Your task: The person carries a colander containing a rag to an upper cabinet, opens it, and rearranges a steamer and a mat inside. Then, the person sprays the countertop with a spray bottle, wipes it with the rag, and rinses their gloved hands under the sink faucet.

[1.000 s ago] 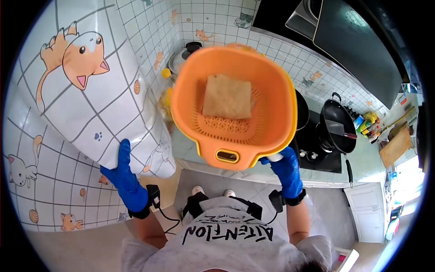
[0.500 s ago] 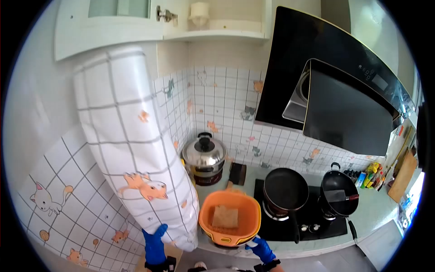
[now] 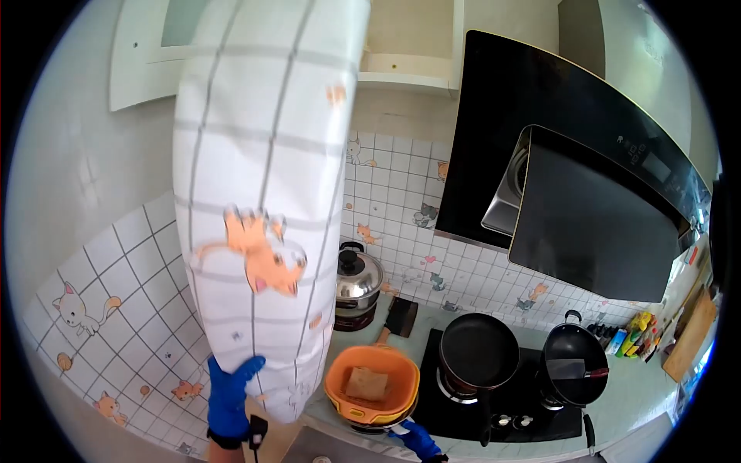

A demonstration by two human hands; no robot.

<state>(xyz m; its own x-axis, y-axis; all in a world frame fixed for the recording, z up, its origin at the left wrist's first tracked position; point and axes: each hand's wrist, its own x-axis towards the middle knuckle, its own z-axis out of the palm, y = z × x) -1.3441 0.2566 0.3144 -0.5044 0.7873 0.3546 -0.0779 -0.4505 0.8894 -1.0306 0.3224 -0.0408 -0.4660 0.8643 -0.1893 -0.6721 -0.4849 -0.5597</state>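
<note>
My left hand (image 3: 229, 395), in a blue glove, grips the lower end of a large white roll (image 3: 270, 154) with a grey grid and cat prints. The roll stands nearly upright. My right hand (image 3: 417, 441), also blue-gloved, is closed at the lower edge of a dark round vessel with a pale rim; what its fingers hold is partly hidden. On that vessel sits an orange basket (image 3: 401, 383) with a yellow outer rim and a tan square piece (image 3: 367, 383) inside.
Behind the basket are a lidded steel pot (image 3: 359, 279) and a cleaver (image 3: 401, 317). A frying pan (image 3: 478, 351) and a wok (image 3: 575, 359) sit on the black stove (image 3: 455, 420). A range hood (image 3: 594, 224) hangs above. Bottles and a cutting board (image 3: 689, 339) stand at right.
The view has tilted up, bringing hood and cabinet into sight. The roll has swung more upright and towards the middle. The basket, formerly close to the camera, now appears lower, over the counter.
</note>
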